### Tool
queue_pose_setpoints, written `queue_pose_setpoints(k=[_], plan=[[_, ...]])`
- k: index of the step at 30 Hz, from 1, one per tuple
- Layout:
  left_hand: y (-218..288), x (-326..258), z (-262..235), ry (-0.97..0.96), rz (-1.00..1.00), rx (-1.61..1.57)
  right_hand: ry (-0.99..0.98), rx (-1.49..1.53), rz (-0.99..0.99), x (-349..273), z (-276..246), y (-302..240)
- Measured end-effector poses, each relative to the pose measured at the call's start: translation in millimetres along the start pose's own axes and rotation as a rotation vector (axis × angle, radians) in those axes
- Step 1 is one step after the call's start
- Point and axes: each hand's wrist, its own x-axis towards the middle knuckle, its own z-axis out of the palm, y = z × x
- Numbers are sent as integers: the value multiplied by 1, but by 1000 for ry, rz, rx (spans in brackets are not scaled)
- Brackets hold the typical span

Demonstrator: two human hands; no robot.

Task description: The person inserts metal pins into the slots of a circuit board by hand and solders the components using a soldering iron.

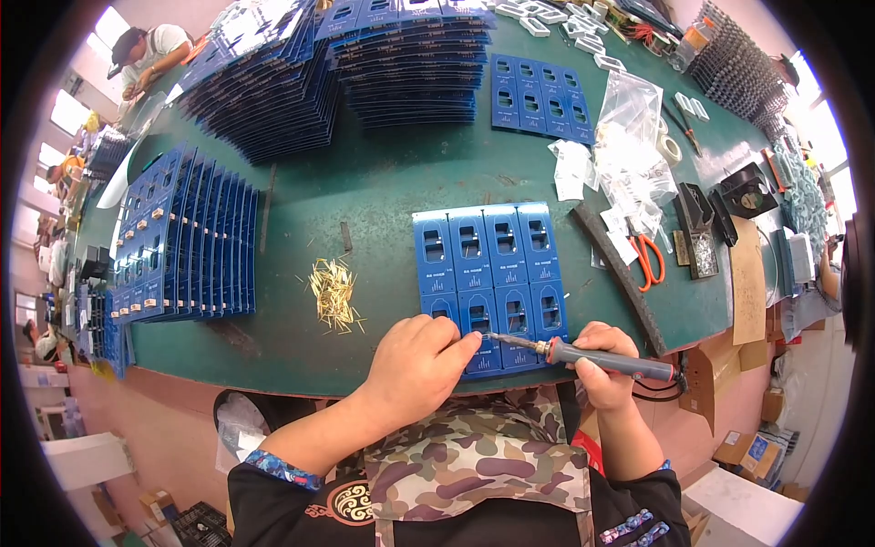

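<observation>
A blue circuit board panel (463,281) with two rows of cut-out windows lies flat on the green table before me. My right hand (603,363) is wrapped round the grey handle of a soldering iron (629,365). Its metal tip points left and meets the panel's lower row. Right by that tip, the thumb and fingertips of my left hand (421,358) are pinched together over the panel. Whatever they pinch is too small and covered to make out. Left of the panel lies a loose pile of thin brass-coloured pins (334,294).
Tall stacks of blue panels (410,73) rise at the back, and a row of upright panels (187,242) stands at left. A dark bar (620,278), orange-handled scissors (648,263) and plastic bags (629,137) lie to the right. A co-worker (150,55) sits far left.
</observation>
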Motion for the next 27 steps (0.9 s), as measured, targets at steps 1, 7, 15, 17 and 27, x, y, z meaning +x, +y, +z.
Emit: queue_pose_setpoints(k=[1,7,15,17,27], plan=[[0,0,0,0,1,4,-2,-5,-4,0,0,0],[-1,-1,2,-9,11,34,-18,-21,-3,0,-1,0],[1,-1,1,18,-2,3,42,66,69,-4,-1,-1],[1,0,1,19,-4,4,15,31,-11,-2,-1,1],[1,1,3,4,16,34,-7,-2,3,-1,0,-1]])
